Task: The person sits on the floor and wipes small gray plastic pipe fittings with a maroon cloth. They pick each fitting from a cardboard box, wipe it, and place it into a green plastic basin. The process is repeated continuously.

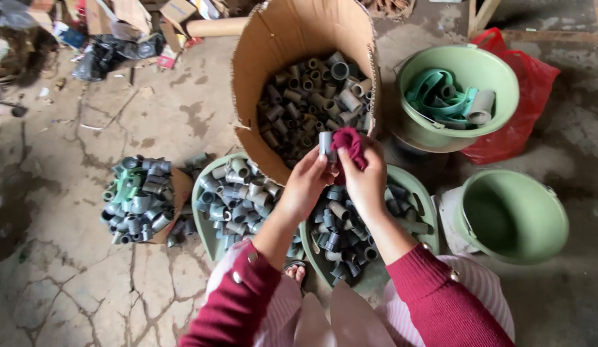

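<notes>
left hand (304,183) gripping a short grey pipe fitting (325,143), right hand (365,180) pinching a maroon rag (349,145) against it, above two green trays of grey fittings (238,196), beyond them a cardboard drum of fittings (310,96), green basins (512,215) at right

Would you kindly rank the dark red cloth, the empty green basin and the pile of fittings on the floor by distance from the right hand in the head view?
1. dark red cloth, gripped in the right hand.
2. empty green basin, lower right.
3. pile of fittings, far left on the floor.
</notes>
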